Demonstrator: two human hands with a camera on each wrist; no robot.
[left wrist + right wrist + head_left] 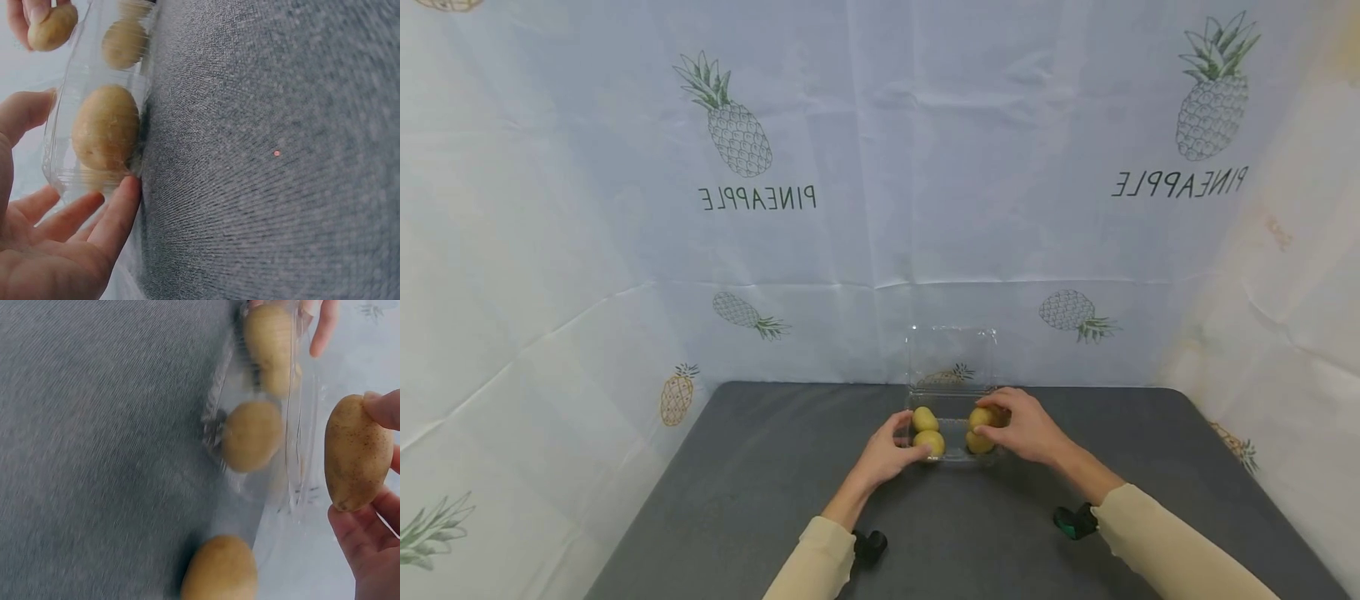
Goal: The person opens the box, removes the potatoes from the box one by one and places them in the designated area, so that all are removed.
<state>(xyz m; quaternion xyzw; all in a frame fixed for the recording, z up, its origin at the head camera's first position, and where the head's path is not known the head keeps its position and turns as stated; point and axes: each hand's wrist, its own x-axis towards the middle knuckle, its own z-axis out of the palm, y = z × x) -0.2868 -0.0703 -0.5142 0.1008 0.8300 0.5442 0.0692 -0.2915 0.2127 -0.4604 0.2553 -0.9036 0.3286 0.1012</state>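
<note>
Grey fabric-covered table (760, 500), recorded from its near edge outward.

Near edge: two cream sleeves (1157, 542); a dark strap-mounted unit at each wrist, black at the left (869, 546), green and black at the right (1075, 522).

Left hand (886, 450): lay against the near left corner of the clear plastic container (955, 457); fingers (119, 212) nearly straight and loosely spread, their tips touching the container wall, the thumb apart on the other side of that corner; nothing was enclosed in it.

Right hand (1026, 429): fingers curled round the held potato (983, 417), thumb tip (384, 409) on its upper end; the potato was pinched lengthwise and sat above the far right part of the container, clear of the wall in the right wrist view.

Container: stood at the middle of the table's far edge; the near-left potato (929, 442) and far-left potato (925, 418) lay inside, touching each other; the near-right potato (979, 443) lay at the near right corner, whether inside the wall or just outside it could not be told.

Count, as judged: three potatoes down, one in hand, the far right place unfilled.

Lid (951, 354): hinged open and upright behind the container, not yet closed.

Beyond: pale backdrop cloth (880, 167) printed with pineapples.
</note>
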